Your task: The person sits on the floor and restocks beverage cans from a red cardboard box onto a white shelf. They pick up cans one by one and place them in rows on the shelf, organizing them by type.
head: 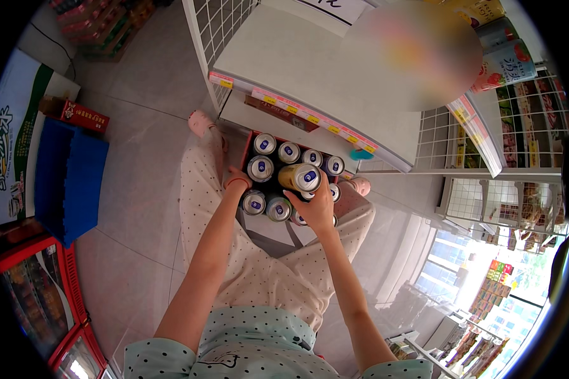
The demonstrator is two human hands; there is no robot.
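Observation:
A red carton holds several upright drink cans and stands on the floor between my legs, against the shelf. My right hand grips a gold can, raised and tilted above the others, its silver top with a blue tab facing me. At the carton's left side, my left hand holds its edge; part of the fingers is hidden. Silver lids with blue tabs show on the other cans, such as a front can and a back can. Some cans on the right lie partly behind my right hand.
A white shelf with price tags along its edge overhangs the carton's far side. Taller cans stand at the upper right. A blue crate and a red-framed cooler are to the left. Part of the shelf is blurred.

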